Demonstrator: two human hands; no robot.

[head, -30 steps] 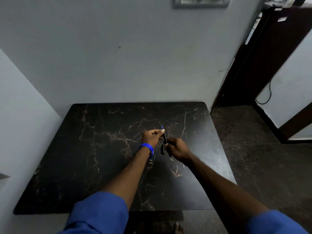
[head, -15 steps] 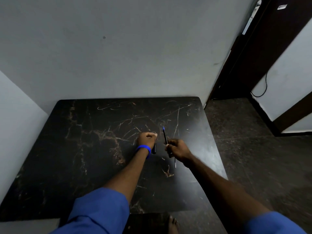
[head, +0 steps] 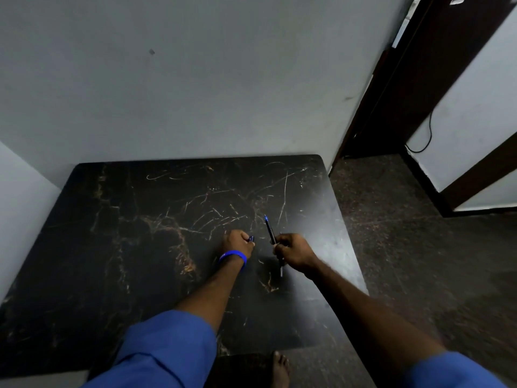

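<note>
**One pen, one small piece, two hands drawn apart**

From my seat I count two hands over one dark marbled surface (head: 112, 247), both toward 3 o'clock of its middle. The right hand (head: 295, 252) has its fingers curled tight round one pen (head: 270, 232). The pen juts from the fist toward 11 o'clock, tilted, with its blue tip uppermost and off the surface. One thin pale rod (head: 281, 271) pokes out of the same fist toward 6 o'clock; I cannot tell whether it belongs to the pen. The left hand (head: 237, 242) sits at 9 o'clock of the right, apart from it. Its fingers are closed on one small piece (head: 251, 238), dark and blue, with only the end showing. I also see one blue wristband (head: 233, 257) on the left wrist and one bare foot (head: 279, 368) past the surface's 6 o'clock edge.

A second ago both hands met at the pen. Half a second ago they had parted by a narrow gap, and the left hand's piece hung dark below the fist. Now the gap is wider. The pen keeps much the same tilt.
</note>
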